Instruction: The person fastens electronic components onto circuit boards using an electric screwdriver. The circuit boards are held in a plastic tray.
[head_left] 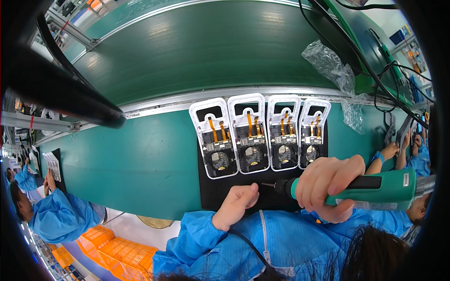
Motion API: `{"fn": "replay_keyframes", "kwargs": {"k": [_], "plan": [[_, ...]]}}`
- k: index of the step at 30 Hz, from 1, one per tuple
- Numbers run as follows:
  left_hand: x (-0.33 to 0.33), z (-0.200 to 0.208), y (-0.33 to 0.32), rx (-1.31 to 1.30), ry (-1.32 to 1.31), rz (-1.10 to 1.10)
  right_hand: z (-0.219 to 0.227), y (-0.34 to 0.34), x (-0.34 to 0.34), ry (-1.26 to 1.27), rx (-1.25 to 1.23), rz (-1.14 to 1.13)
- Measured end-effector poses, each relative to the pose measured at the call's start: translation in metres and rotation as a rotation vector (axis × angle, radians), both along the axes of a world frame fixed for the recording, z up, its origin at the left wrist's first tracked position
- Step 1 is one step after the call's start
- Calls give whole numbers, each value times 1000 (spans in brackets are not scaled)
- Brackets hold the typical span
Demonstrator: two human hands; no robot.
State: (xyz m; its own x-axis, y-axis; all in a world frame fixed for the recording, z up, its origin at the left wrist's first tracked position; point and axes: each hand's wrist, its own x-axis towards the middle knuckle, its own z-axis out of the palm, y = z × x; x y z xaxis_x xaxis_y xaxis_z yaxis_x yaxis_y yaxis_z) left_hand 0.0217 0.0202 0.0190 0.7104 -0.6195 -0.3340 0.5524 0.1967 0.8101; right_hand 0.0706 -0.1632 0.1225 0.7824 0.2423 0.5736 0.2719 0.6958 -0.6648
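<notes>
Gripped in my right hand [328, 187] is a green electric screwdriver [393, 185], lying nearly level with its thin bit pointing left. My left hand [236, 205] is closed, thumb against the curled forefinger, close to the bit's tip. Whatever it may pinch is hidden. Beyond both hands, several white-framed electronic housings [251, 136] stand side by side in a row on a black mat [220, 189]. Each shows a circuit board, orange ribbon cables and a round black lower part. Neither hand touches them.
A green conveyor belt [201, 51] with a metal rail [159, 100] runs behind the green worktop [140, 159]. Clear plastic wrap [335, 65] and black cables [389, 79] lie at right. A dark rod [70, 89] juts in upper left. Co-workers in blue [61, 210] sit either side; orange crates [117, 253] stand lower left.
</notes>
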Motion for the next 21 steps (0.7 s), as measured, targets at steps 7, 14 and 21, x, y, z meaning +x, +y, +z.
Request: {"fn": "replay_keyframes", "kwargs": {"k": [7,14,21], "plan": [[6,9,-9,-540,539,49,7,12,4,-36,-78,-106],[4,8,-7,-536,494,124,1,4,-5,102,56,30],[0,3,-8,-565,446,107,-2,3,-2,87,58,69]]}}
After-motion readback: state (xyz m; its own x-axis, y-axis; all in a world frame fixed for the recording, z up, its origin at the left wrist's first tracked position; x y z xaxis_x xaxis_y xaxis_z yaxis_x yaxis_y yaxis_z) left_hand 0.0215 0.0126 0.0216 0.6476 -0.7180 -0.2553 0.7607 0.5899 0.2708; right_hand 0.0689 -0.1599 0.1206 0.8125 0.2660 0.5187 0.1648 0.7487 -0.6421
